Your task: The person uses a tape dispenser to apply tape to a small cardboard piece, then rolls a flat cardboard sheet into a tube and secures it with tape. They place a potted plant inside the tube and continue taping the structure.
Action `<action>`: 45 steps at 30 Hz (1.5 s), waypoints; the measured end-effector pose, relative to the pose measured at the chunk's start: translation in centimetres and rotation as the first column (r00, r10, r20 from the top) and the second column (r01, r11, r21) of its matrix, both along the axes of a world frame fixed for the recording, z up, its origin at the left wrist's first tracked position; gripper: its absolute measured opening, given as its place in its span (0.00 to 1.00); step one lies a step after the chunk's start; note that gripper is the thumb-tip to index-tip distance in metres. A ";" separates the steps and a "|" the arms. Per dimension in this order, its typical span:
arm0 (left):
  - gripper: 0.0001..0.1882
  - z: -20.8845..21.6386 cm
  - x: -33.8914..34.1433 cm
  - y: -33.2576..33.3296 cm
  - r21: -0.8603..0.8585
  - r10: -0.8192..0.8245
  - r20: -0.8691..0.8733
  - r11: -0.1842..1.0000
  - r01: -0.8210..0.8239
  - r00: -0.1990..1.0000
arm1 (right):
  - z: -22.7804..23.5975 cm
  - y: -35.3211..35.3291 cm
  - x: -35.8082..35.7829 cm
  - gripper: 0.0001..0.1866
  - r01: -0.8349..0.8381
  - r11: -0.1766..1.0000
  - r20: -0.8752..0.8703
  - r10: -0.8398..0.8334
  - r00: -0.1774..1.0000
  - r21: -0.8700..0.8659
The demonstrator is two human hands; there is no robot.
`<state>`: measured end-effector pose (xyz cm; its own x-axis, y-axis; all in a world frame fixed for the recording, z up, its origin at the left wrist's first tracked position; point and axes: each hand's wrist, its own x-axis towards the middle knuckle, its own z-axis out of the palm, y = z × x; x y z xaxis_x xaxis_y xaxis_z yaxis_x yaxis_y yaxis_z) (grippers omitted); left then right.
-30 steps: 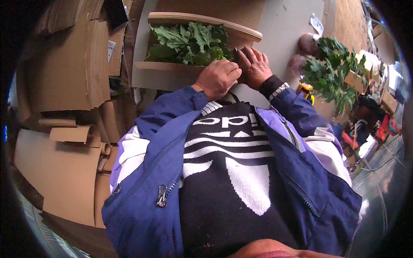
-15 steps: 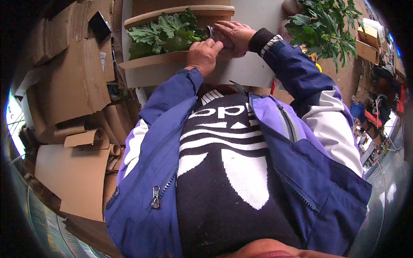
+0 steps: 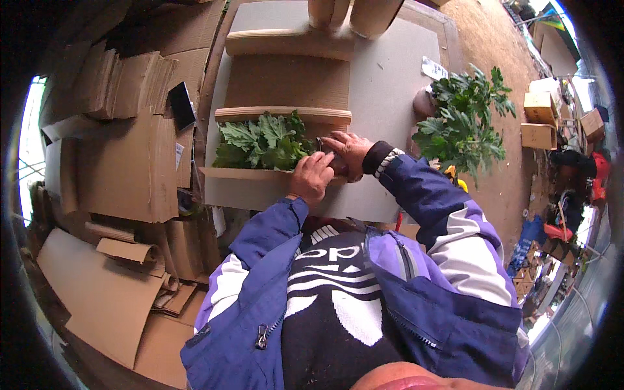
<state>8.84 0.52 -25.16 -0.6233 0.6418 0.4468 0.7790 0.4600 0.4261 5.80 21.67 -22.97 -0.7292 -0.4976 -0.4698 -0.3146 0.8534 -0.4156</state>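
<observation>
A leafy green potted plant [image 3: 263, 143] lies on its side on corrugated cardboard, its leaves toward the left. Its dark brownish pot [image 3: 338, 166] is at the right end, mostly covered by my hands. My left hand [image 3: 312, 177] is closed at the pot's rim, by the base of the leaves. Over the pot's top and far side curves my right hand [image 3: 351, 153], gripping it. The rolled cardboard edge [image 3: 283, 116] runs behind the leaves, and a cardboard flap [image 3: 247, 173] stands along their near side.
More leafy plants [image 3: 465, 120] in brownish pots stand at the table's right. Two cardboard rolls [image 3: 374, 16] are at the far edge of the grey table [image 3: 390, 78]. Stacked cardboard [image 3: 123, 169] fills the left, with a dark phone [image 3: 182, 104] on it. Small boxes [image 3: 539, 120] sit far right.
The view has tilted up, showing more of the table and the cardboard rolls beyond. Both hands stay on the pot, with the right hand's fingers slightly shifted over it.
</observation>
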 end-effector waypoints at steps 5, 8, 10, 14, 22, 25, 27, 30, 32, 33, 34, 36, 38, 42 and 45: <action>0.03 1.2 2.3 -0.4 -0.059 -0.019 0.159 0.998 0.029 0.987 | 0.3 -0.5 0.9 0.63 0.040 0.998 -0.031 -0.038 0.999 0.056; 0.01 0.6 3.7 -1.2 -0.070 -0.021 0.246 0.997 0.039 0.969 | -0.6 -0.8 0.7 0.64 0.018 0.992 -0.029 -0.015 0.999 0.121; 0.05 -0.1 4.5 -1.7 -0.167 -0.103 0.309 0.973 0.160 0.945 | -1.4 -0.9 0.5 0.63 0.022 0.978 -0.019 -0.018 1.000 0.206; 0.25 -1.3 6.1 -2.2 -0.292 -0.092 0.424 0.928 0.232 0.901 | -2.3 -0.6 0.5 0.61 -0.068 0.992 -0.103 0.079 0.992 0.106; 0.42 -2.9 6.7 -1.5 -0.415 0.119 0.655 0.882 0.224 0.747 | -1.4 -0.5 1.0 0.57 -0.008 0.999 -0.104 0.014 0.994 0.053; 0.43 -3.8 6.7 -1.3 -0.411 0.088 0.597 0.887 0.210 0.797 | -1.2 -0.6 1.1 0.57 -0.015 0.997 -0.107 0.024 0.994 0.082; 0.43 -4.5 6.6 -1.1 -0.449 0.107 0.617 0.862 0.237 0.780 | -1.1 -0.6 1.2 0.57 -0.012 0.996 -0.121 0.023 0.992 0.092; 0.43 -5.1 6.3 -0.6 -0.468 0.165 0.674 0.849 0.244 0.720 | -1.1 -0.7 1.3 0.56 -0.014 0.997 -0.150 0.025 0.988 0.075; 0.43 -5.3 6.1 -0.5 -0.442 0.181 0.672 0.876 0.193 0.718 | -1.0 -0.8 1.3 0.54 -0.056 0.995 -0.184 0.070 0.980 0.079; 0.44 -5.3 6.1 -0.4 -0.443 0.174 0.654 0.877 0.185 0.737 | -0.9 -0.9 1.3 0.53 -0.050 0.995 -0.189 0.066 0.980 0.088; 0.45 -5.3 6.0 -0.4 -0.474 0.184 0.652 0.856 0.206 0.735 | -0.7 -0.9 1.4 0.53 -0.044 0.994 -0.193 0.062 0.979 0.098; 0.46 -5.1 5.9 -0.5 -0.471 0.208 0.691 0.856 0.212 0.693 | -0.4 -1.0 1.5 0.52 -0.038 0.994 -0.191 0.057 0.980 0.102; 0.48 -4.9 6.0 -0.6 -0.433 0.227 0.724 0.885 0.173 0.651 | -0.2 -1.0 1.5 0.52 -0.039 0.995 -0.188 0.055 0.981 0.087; 0.44 -5.2 6.3 -0.7 -0.465 0.133 0.574 0.865 0.188 0.808 | 0.0 -1.1 1.4 0.52 -0.039 0.993 -0.185 0.060 0.981 0.113; 0.37 -6.4 6.7 -0.8 -0.465 0.131 0.601 0.860 0.211 0.788 | -0.2 -1.1 1.4 0.52 -0.032 0.990 -0.165 0.055 0.985 0.138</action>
<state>15.52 -0.29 -31.53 -0.6140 0.6906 -0.3822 0.4651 0.7078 0.5317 7.17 20.58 -23.15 -0.7826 -0.4711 -0.4069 -0.4080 0.8819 -0.2363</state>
